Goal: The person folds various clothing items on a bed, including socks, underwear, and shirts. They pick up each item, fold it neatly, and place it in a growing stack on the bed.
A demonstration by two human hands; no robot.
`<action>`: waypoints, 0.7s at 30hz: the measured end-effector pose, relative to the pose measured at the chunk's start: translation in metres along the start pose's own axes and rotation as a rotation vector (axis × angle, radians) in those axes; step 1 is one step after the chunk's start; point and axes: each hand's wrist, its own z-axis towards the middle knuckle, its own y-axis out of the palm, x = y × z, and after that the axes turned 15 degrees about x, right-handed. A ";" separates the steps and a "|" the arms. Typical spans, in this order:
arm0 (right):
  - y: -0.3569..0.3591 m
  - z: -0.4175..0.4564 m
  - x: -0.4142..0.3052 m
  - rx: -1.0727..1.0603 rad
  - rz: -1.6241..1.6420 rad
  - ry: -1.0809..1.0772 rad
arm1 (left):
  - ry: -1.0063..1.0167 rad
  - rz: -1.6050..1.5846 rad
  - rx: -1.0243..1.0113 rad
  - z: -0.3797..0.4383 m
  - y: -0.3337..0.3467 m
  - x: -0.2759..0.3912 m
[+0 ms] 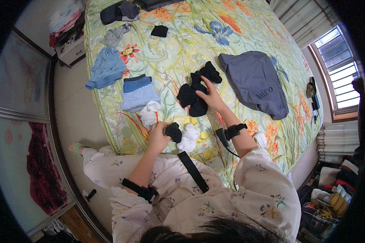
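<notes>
My left hand (159, 137) has its fingers at a small black bundled sock (173, 132) near the bed's edge; whether it grips the sock is not clear. Right beside that lies a white sock (188, 138). A white sock with markings (149, 113) rests just beyond my left hand, against folded blue clothes (140, 94). Farther up, my right hand (210, 95) reaches over a pile of black socks (197, 104), thumb and forefinger touching it. Another black bunched sock (211, 72) adjoins the pile at its far end.
A grey cloth bag (255, 82) lies to the right on the floral bedspread (182, 51). Crumpled blue clothing (108, 68), a grey garment (115, 34), a small black folded cloth (159, 31) and dark caps or clothes (118, 12) lie farther off. Several belongings are heaped at lower right.
</notes>
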 end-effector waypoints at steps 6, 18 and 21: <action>-0.016 -0.002 -0.022 -0.207 0.052 0.333 | -0.066 0.049 0.065 0.002 -0.018 0.035; -0.061 -0.044 -0.137 -0.405 0.690 0.450 | -0.064 -0.600 -0.126 -0.025 -0.057 0.116; -0.034 -0.062 -0.164 -0.523 0.681 0.410 | -0.073 -0.798 -0.204 -0.039 -0.067 0.138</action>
